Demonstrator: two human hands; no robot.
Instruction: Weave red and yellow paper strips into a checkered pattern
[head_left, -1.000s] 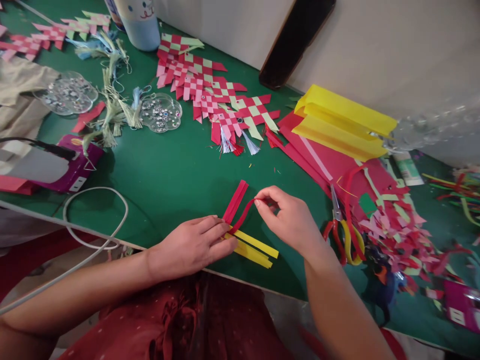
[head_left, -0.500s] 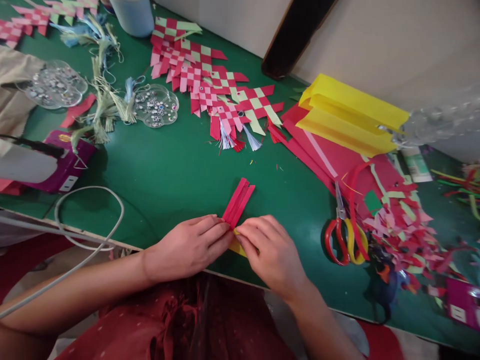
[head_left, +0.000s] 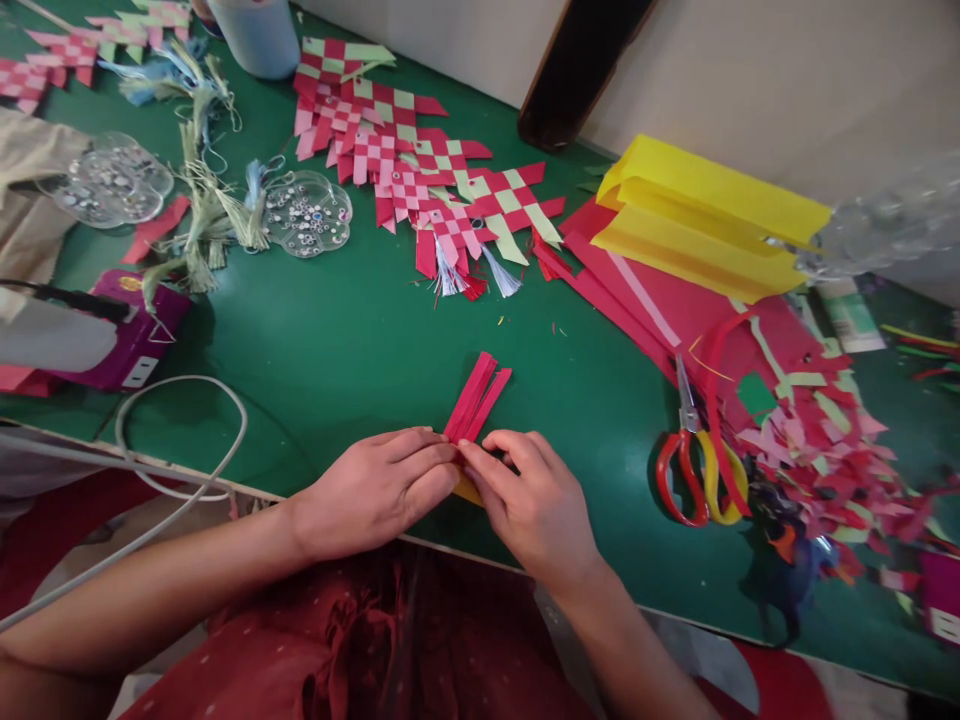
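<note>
Red paper strips (head_left: 475, 402) stick out from between my two hands near the table's front edge, their far ends spread a little apart. My left hand (head_left: 382, 490) lies over their near end, fingers together and pressing on them. With thumb and index finger, my right hand (head_left: 532, 500) pinches the red strips close to the left fingertips. A bit of yellow paper (head_left: 468, 489) shows between the hands; the rest of it is hidden beneath them. How the red and yellow papers join is covered by my fingers.
Scissors (head_left: 691, 450) with red and yellow handles lie to the right, beside a heap of paper scraps (head_left: 817, 470). Woven paper fish (head_left: 450, 180), folded yellow paper (head_left: 705, 220) and a dish of googly eyes (head_left: 307, 213) lie farther back. A white cable (head_left: 240, 400) loops at the left.
My right hand has shifted slightly left, its pinch passing from the yellow paper to the red strips. The strips' far ends have spread apart. Less yellow shows.
</note>
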